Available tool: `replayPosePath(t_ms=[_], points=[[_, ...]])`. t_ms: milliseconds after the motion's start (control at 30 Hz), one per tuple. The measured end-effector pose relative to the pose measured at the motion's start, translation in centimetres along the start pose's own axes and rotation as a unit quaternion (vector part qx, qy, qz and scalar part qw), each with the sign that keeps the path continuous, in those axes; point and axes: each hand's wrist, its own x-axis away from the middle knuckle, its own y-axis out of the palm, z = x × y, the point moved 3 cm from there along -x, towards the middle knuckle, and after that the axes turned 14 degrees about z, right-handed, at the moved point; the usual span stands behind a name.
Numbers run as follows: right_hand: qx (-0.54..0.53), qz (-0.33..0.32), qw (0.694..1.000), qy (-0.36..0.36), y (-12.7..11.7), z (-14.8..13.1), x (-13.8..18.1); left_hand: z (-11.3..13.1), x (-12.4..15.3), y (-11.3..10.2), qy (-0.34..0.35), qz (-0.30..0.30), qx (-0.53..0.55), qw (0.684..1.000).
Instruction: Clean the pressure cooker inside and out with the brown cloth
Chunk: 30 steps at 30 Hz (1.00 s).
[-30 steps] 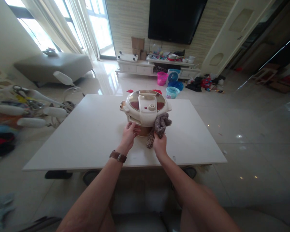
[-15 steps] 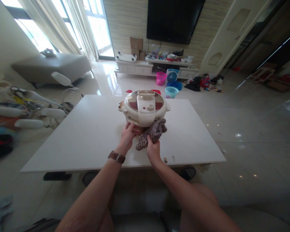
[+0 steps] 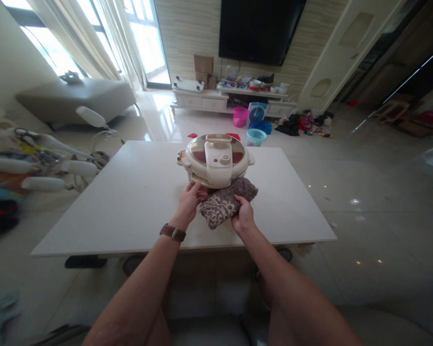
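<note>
A cream electric cooker stands on the white table, with a lid that has dark reddish clear panels, a top handle and a dial at its front. My left hand, with a brown watch strap on the wrist, is closed at the cooker's lower front-left edge. Its thumb lies on that edge; the other fingers are partly hidden behind a cloth. My right hand grips the folded brown-grey cloth with its cream pattern, thumb on top. The cloth lies against the cooker's lower front.
Beyond the table stand a turquoise basket, a pink bin and a low white cabinet with clutter. A lamp-like fixture with white shades is at the left. A grey bench stands by the window.
My right hand has moved right and turned, and the bunched cloth is now spread flatter with its pattern showing. My left hand and the cooker have hardly moved.
</note>
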Motion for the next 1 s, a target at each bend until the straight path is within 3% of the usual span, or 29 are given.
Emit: replayPosePath(t_ms=[133,300,400,600,767,1000], points=[[-0.004,0.029,0.998,-0.048,-0.3,-1.6,-1.3,0.1,-0.2,-0.2,-0.004,0.013,-0.015,1.000],[0.004,0.050,0.973,-0.227,-0.2,-4.5,-2.3,-0.1,-0.1,-0.2,-0.009,0.019,-0.002,1.000],[0.075,0.027,0.959,-0.273,0.0,-4.0,-2.3,-0.3,0.2,0.1,-0.015,0.024,0.013,1.000],[0.143,-0.001,0.950,-0.278,-0.5,-1.3,-1.3,-2.0,2.0,2.3,-0.098,0.012,0.072,0.992],[0.070,0.054,0.966,-0.241,-1.0,-3.6,-3.4,-3.0,3.0,3.8,-0.068,-0.025,0.085,0.994],[0.037,0.114,0.970,-0.210,-1.6,-6.1,-6.8,-2.7,2.9,3.7,-0.085,-0.035,0.113,0.989]])
